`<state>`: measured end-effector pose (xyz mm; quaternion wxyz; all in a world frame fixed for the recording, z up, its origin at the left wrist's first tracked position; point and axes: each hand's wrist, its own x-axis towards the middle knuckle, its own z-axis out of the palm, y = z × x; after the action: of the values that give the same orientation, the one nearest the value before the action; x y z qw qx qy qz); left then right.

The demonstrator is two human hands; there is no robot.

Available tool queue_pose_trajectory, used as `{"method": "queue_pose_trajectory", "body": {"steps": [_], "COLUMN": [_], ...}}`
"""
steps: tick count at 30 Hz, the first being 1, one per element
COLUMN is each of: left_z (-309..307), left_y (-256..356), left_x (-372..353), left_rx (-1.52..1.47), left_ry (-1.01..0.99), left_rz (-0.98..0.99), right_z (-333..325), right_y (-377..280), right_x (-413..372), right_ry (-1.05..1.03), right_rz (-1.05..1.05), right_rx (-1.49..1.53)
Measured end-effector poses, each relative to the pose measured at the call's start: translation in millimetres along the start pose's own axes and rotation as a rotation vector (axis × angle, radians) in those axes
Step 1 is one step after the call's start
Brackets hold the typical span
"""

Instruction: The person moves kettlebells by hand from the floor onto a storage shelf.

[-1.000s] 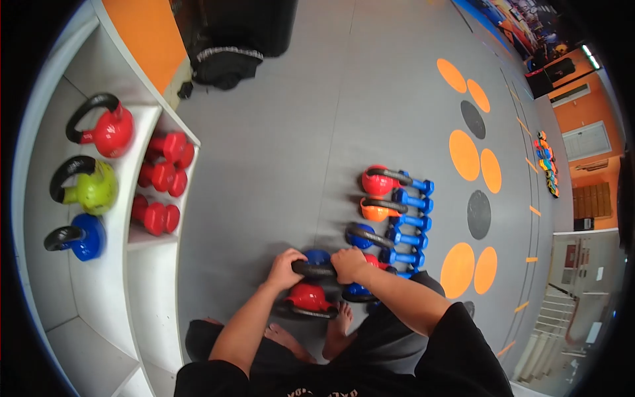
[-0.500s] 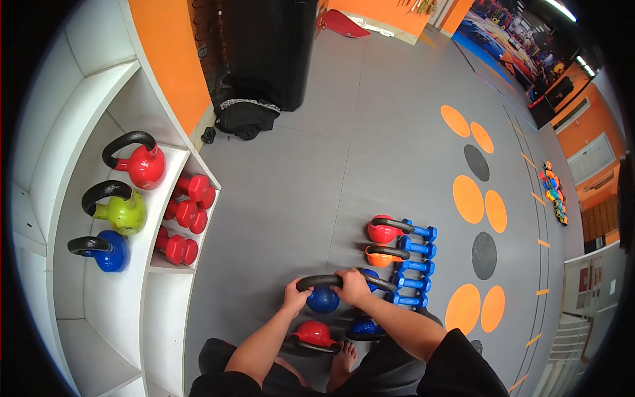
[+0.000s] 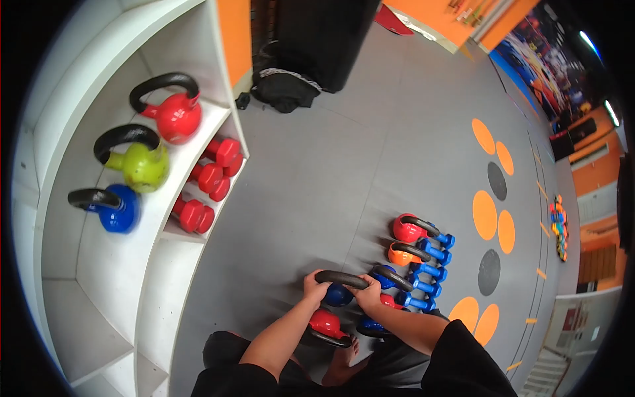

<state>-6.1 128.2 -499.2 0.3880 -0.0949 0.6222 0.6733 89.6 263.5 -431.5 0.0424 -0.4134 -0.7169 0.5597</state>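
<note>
Floor: grey [image 3: 297,198], orange ovals [image 3: 485,215] at right.
Held kettlebell: blue [image 3: 338,296], black handle, near a red kettlebell [image 3: 325,322] (floor contact unreadable).
Left hand: grasping one handle end [image 3: 316,286].
Right hand: grasping the other [image 3: 368,293].
Rightward: more kettlebells [image 3: 405,229], then blue dumbbells [image 3: 436,253] in a row.
White shelf [image 3: 172,278]: three kettlebells [image 3: 147,168], red dumbbells [image 3: 210,177] in another compartment.

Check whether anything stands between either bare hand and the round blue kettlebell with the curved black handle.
Nothing visible does: the left hand and right hand both grip the blue kettlebell at the sides of its black handle. The glossy red kettlebell by the feet lies outside that grip.
</note>
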Motion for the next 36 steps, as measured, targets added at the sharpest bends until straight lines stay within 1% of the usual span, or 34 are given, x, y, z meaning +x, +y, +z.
{"method": "queue_pose_trajectory", "body": {"steps": [3, 4, 7, 12, 14, 15, 17, 18, 19, 21, 24, 25, 26, 27, 28, 29, 30, 31, 32, 33, 35, 36], "left_z": [14.1, 13.0, 10.2, 0.8, -9.4, -16.0, -36.1, -50.1, -68.1, -102.1, -166.9, -174.4, -196.5, -218.2, -233.6, -250.5, -271.3, -302.4, -318.5, -345.5, -378.9, -395.8], "left_y": [4.0, 3.7, 7.9, -0.9, -0.6, 15.9, 51.8, 63.8, 85.4, 146.6, 219.9, 255.4, 272.9, 285.8, 309.0, 328.6, 341.7, 344.8, 358.9, 363.9, 379.6, 383.6], "left_x": [7.4, 12.5, 24.1, 31.1, 36.1, 34.6, 19.3, 18.9, 13.9, -16.2, -72.6, -107.9, -127.2, -140.9, -165.0, -182.5, -192.9, -190.0, -199.0, -196.5, -200.4, -200.3], "left_rx": [-0.133, -0.212, -0.325, -0.431, -0.489, -0.498, -0.5, -0.476, -0.443, -0.369, -0.16, -0.179, -0.09, -0.142, -0.128, -0.184, -0.202, -0.169, -0.221, -0.17, -0.155, -0.174], "left_ry": [0.151, 0.127, 0.096, 0.294, 0.367, 0.37, 0.392, 0.351, 0.34, 0.314, 0.366, 0.535, 0.545, 0.524, 0.587, 0.603, 0.606, 0.644, 0.612, 0.639, 0.665, 0.636], "left_rz": [-0.077, -0.088, -0.077, -0.192, -0.213, -0.167, -0.088, 0.012, 0.067, 0.175, 0.422, 0.469, 0.543, 0.591, 0.608, 0.62, 0.674, 0.689, 0.721, 0.723, 0.698, 0.686], "right_z": [11.8, 18.4, 36.4, 56.8, 72.9, 80.3, 92.4, 100.3, 108.9, 128.4, 171.2, 186.7, 202.0, 218.2, 232.4, 248.5, 268.2, 285.2, 302.4, 319.8, 353.8, 370.9], "right_y": [-5.1, -2.4, -1.9, -21.2, -29.7, -34.9, -61.9, -86.6, -110.9, -153.6, -223.3, -244.3, -262.3, -281.8, -306.0, -326.7, -340.6, -352.1, -361.3, -369.8, -378.1, -382.1], "right_x": [10.1, 13.6, 27.2, 40.8, 33.3, 31.4, 27.4, 21.7, 14.5, -1.5, -30.5, -42.5, -54.5, -66.8, -81.9, -94.9, -104.2, -114.1, -122.6, -128.4, -140.2, -144.4], "right_ry": [0.127, 0.129, 0.217, 0.194, 0.214, 0.216, 0.126, 0.084, 0.047, -0.086, -0.294, -0.363, -0.431, -0.498, -0.558, -0.612, -0.632, -0.648, -0.674, -0.699, -0.716, -0.724], "right_rz": [0.042, 0.053, 0.11, 0.144, 0.053, 0.005, -0.062, -0.099, -0.132, -0.195, -0.33, -0.325, -0.314, -0.301, -0.312, -0.318, -0.349, -0.383, -0.409, -0.445, -0.453, -0.454], "right_rx": [0.176, 0.332, 0.503, 0.303, 0.205, 0.155, 0.236, 0.287, 0.342, 0.443, 0.6, 0.634, 0.663, 0.693, 0.691, 0.691, 0.672, 0.65, 0.638, 0.628, 0.681, 0.714]}}
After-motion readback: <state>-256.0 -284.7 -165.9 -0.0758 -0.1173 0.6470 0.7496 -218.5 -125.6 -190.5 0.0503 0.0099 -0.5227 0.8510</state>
